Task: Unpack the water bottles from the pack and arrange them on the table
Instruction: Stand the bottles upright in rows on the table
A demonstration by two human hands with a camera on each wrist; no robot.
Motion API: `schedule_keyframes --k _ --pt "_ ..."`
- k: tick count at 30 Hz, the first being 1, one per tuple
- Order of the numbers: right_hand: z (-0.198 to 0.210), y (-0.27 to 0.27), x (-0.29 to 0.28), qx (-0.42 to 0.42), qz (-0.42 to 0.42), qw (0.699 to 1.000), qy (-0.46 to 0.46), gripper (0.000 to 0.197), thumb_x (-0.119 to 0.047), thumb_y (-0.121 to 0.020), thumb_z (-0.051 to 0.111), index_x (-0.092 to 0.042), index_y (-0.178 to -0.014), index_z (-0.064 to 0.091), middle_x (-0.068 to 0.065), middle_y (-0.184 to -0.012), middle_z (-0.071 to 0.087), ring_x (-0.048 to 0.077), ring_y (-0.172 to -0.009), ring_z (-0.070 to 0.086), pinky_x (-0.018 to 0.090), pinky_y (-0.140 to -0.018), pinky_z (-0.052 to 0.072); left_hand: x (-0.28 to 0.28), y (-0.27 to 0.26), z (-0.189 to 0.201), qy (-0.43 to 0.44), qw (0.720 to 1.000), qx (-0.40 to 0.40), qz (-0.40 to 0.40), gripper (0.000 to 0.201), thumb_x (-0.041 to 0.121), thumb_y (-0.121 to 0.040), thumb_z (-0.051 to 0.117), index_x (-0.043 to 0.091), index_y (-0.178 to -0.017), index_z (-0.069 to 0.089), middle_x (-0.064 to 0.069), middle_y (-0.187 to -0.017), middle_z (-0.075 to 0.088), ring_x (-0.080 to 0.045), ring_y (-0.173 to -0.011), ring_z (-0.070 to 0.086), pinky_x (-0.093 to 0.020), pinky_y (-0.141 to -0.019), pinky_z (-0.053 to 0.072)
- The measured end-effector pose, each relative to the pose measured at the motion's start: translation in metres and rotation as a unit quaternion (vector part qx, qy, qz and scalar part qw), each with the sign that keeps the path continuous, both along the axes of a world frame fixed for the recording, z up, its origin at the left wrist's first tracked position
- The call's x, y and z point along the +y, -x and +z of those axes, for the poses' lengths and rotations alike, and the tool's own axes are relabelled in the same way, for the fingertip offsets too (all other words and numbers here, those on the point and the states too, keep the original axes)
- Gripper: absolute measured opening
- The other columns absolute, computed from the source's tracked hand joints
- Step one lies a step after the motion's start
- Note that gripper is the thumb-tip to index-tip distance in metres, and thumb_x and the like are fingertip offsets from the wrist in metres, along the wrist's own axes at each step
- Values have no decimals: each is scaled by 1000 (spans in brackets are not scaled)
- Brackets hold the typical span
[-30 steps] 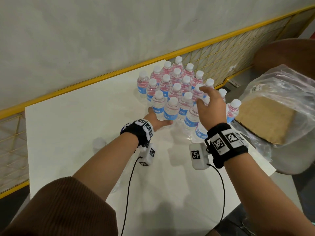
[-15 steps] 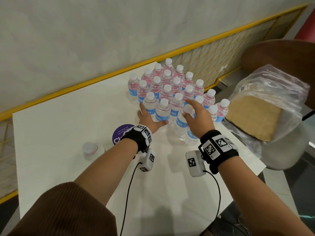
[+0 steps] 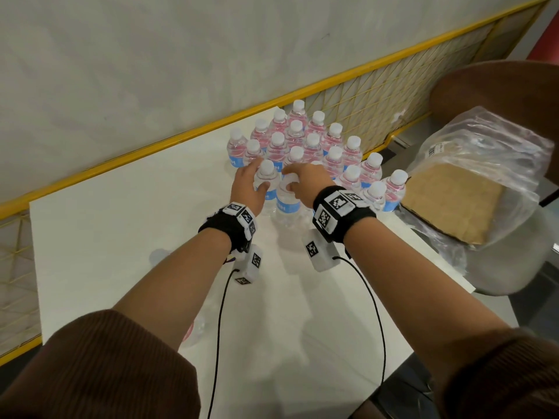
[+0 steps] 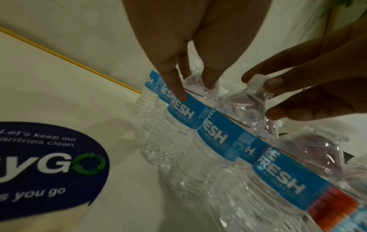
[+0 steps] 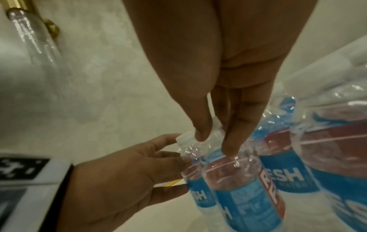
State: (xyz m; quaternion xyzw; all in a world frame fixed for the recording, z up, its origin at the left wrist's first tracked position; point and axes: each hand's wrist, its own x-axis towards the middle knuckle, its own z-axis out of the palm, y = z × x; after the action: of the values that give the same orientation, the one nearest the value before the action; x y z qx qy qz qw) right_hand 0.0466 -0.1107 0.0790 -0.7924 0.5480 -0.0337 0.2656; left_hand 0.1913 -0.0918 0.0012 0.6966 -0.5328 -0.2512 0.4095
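Observation:
Several clear water bottles with white caps and blue labels stand packed together at the far right of the white table. My left hand grips the shoulder of the front left bottle, thumb on the near side; in the left wrist view its fingers lie on that bottle. My right hand pinches the cap of the neighbouring front bottle. The right wrist view shows the right hand on that bottle, with my left hand beside it.
The empty plastic wrap with its cardboard tray lies on a chair at the table's right edge. A yellow railing runs behind the table. A round blue sticker is on the tabletop. Another bottle lies by my left forearm.
My left hand rose from the base of the front bottles to one bottle's shoulder. My right hand moved left from the right-hand bottles onto the cap of the bottle beside it.

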Motion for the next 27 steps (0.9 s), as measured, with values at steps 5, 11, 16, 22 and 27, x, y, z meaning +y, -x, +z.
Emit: schedule_keyframes --k 5,11,16,22,27 --pt "-4 2 -3 24 2 999 24 39 -15 -90 58 -16 -129 55 17 -126 57 31 -117 52 32 -90 43 -5 2 4 3 1000 -12 -22 53 5 -87 63 12 -137 47 -18 -133 47 -31 -124 49 -41 -108 39" --pt "-4 -1 -2 11 -19 999 41 39 -10 -90 54 -18 -128 57 17 -123 59 30 -110 56 28 -80 42 -9 6 6 -8 1000 -22 -17 53 6 -87 63 14 -137 46 -18 -132 47 -31 -123 49 -38 -107 39" --pt "-4 -5 1 21 -26 998 56 41 -6 -90 46 -20 -127 58 17 -117 61 31 -101 59 27 -72 40 -8 4 11 -48 999 -15 -16 57 6 -86 64 15 -139 43 -18 -132 45 -32 -124 49 -39 -107 41" --pt "4 -2 16 5 -40 998 38 45 -7 -91 51 -18 -134 50 17 -129 54 31 -112 56 30 -83 44 5 -10 38 -168 985 -41 -19 62 16 -86 65 13 -141 37 -15 -138 45 -31 -124 50 -38 -103 42" --pt "17 -8 59 -18 6 998 54 34 -9 -87 57 -13 -121 57 14 -122 56 29 -110 55 31 -85 42 35 -33 94 -289 950 -98 -62 46 19 -89 63 8 -132 51 -12 -137 52 -28 -126 49 -34 -100 43"
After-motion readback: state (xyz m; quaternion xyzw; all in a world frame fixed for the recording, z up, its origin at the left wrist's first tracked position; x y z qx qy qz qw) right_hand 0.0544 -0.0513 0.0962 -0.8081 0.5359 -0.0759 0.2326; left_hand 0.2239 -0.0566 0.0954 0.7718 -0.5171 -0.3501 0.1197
